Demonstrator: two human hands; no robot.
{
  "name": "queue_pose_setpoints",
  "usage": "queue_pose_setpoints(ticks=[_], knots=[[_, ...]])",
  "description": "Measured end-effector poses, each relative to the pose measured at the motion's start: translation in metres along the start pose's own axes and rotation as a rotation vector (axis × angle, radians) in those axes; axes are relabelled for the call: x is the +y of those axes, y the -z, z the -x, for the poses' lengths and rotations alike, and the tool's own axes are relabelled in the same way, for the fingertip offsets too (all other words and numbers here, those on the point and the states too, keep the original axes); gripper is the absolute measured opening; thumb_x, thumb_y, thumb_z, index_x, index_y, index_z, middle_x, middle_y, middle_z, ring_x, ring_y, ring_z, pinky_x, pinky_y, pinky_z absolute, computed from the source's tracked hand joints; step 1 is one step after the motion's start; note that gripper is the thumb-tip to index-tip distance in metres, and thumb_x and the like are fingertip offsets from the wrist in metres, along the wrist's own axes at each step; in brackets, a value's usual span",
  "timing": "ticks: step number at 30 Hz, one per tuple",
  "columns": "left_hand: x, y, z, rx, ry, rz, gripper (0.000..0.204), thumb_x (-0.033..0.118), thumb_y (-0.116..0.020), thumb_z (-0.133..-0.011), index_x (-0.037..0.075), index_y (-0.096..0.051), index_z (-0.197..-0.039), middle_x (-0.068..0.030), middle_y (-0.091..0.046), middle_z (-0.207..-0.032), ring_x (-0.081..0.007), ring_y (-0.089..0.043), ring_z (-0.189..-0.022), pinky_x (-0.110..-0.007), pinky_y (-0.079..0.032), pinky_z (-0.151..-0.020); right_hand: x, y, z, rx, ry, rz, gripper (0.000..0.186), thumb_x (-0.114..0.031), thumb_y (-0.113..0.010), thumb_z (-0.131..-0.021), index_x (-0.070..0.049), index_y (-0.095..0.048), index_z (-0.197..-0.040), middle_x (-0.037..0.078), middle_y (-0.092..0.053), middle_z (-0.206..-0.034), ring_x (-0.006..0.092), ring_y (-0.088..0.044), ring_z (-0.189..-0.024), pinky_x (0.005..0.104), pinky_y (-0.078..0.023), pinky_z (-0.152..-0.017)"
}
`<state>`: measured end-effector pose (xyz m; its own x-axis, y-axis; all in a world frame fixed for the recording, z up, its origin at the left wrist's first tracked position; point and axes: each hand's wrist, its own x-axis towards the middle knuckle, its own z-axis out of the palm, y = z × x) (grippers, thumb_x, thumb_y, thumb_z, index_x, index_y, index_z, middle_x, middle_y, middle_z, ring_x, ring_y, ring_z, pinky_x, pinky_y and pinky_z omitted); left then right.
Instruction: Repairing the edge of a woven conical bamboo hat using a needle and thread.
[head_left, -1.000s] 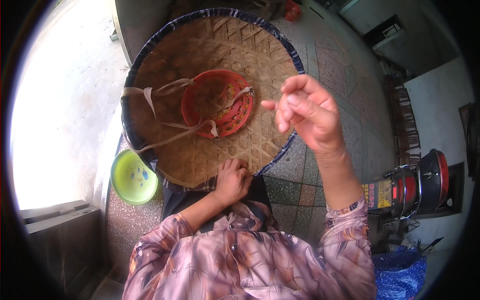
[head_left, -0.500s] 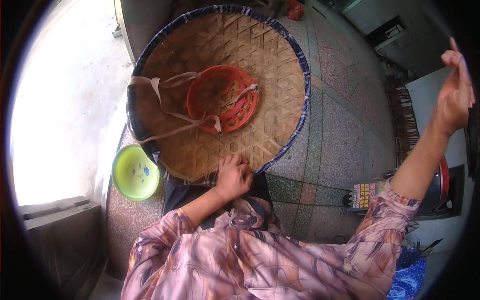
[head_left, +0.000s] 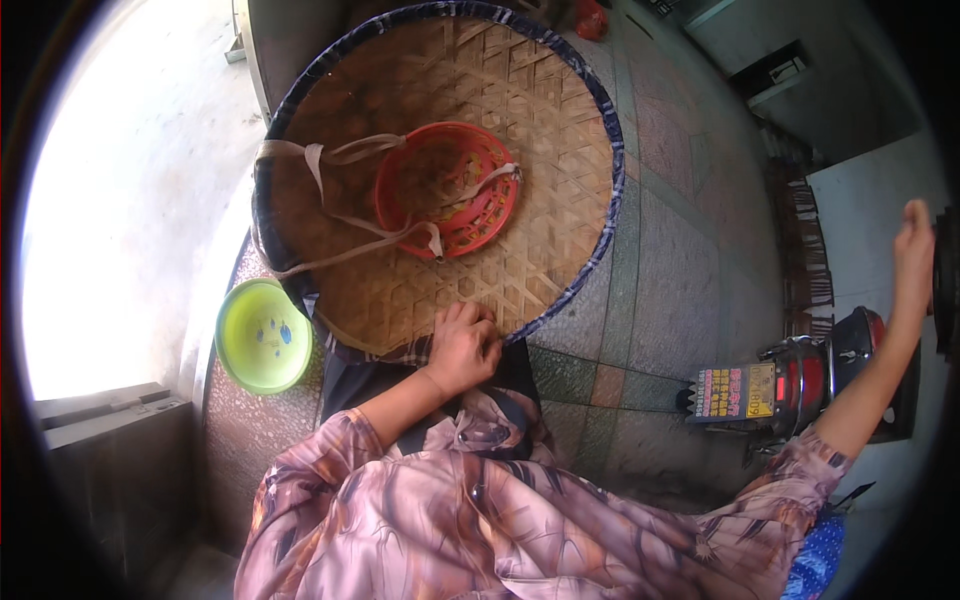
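Note:
A wide woven bamboo tray [head_left: 550, 230] with a dark plaid cloth rim tilts over my lap. Inside it lies a red plastic basket [head_left: 483, 220] with yellow bits, and pale cloth straps [head_left: 350, 267] are draped across both. My left hand [head_left: 463, 350] rests with bent fingers gripping the tray's near edge. My right hand [head_left: 910, 255] is stretched to the far right beside a dark object [head_left: 943, 280] on the pale wall; whether it holds this, I cannot tell.
A green plastic basin [head_left: 250, 355] stands at the left by a bright doorway. A scooter [head_left: 825, 365] with a red tail light stands at the right, near a blue spotted cloth [head_left: 815, 560]. A red bag [head_left: 592, 20] is at the back on the tiled floor [head_left: 660, 270].
My right hand has swung from over the tray out to the far right, then lower against the wall. My left hand stays on the tray's edge; the tray sits slightly higher in view.

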<state>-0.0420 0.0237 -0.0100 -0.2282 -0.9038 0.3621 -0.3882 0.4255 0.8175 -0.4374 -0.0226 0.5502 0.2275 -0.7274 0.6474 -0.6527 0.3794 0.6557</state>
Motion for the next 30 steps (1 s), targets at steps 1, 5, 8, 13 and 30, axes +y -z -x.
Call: queue_pose_setpoints(ticks=[1,5,8,13,30], knots=[[-0.001,0.001,0.001,0.013,0.017,-0.011,0.01,0.016,-0.075,-0.074,0.011,-0.068,-0.078,-0.0055,-0.061,-0.107,-0.0322,-0.055,-0.106,-0.047,-0.041,-0.09,-0.054,0.003,0.035,-0.186,-0.007,0.036,0.016,-0.003,-0.051,-0.096,-0.003,-0.064,-0.105,0.029,-0.067,-0.1,0.0487,-0.063,-0.097,0.0506,-0.051,-0.084],[-0.005,0.008,0.01,0.025,0.015,-0.04,0.012,0.014,-0.075,-0.074,0.011,-0.067,-0.083,-0.0064,-0.062,-0.107,-0.0328,-0.055,-0.105,-0.047,-0.041,-0.09,-0.216,-0.026,0.169,-0.728,0.07,-1.105,0.016,-0.004,-0.067,-0.09,-0.002,-0.072,-0.105,0.006,-0.067,-0.089,0.0144,-0.063,-0.079,0.0302,-0.051,-0.073],[-0.002,0.004,0.004,0.012,-0.021,-0.022,0.017,0.013,-0.076,-0.074,0.011,-0.066,-0.088,-0.0071,-0.062,-0.107,-0.0333,-0.056,-0.104,-0.047,-0.042,-0.09,-0.304,-0.052,0.269,-1.167,-0.145,-1.532,0.036,-0.012,-0.08,-0.085,-0.001,-0.07,-0.118,0.004,-0.066,-0.097,0.0129,-0.063,-0.085,0.0288,-0.053,-0.077],[0.0,0.003,0.002,-0.006,-0.022,-0.013,0.032,0.011,-0.077,-0.073,0.01,-0.063,-0.101,-0.0092,-0.062,-0.107,-0.0349,-0.056,-0.103,-0.047,-0.041,-0.09,-0.416,-0.066,0.353,-1.15,-0.294,-1.813,0.039,-0.012,-0.083,-0.081,0.002,-0.066,-0.114,0.003,-0.06,-0.093,0.0103,-0.058,-0.078,0.0282,-0.052,-0.071],[-0.012,0.003,0.004,-0.023,-0.037,-0.001,0.041,0.021,-0.076,-0.074,0.013,-0.064,-0.111,-0.008,-0.062,-0.112,-0.0343,-0.055,-0.107,-0.047,-0.041,-0.093,-0.45,0.041,0.308,-0.462,0.145,-2.077,0.004,-0.003,-0.072,-0.089,0.0,-0.07,-0.093,0.011,-0.066,-0.086,0.0272,-0.065,-0.079,0.0365,-0.052,-0.073]])
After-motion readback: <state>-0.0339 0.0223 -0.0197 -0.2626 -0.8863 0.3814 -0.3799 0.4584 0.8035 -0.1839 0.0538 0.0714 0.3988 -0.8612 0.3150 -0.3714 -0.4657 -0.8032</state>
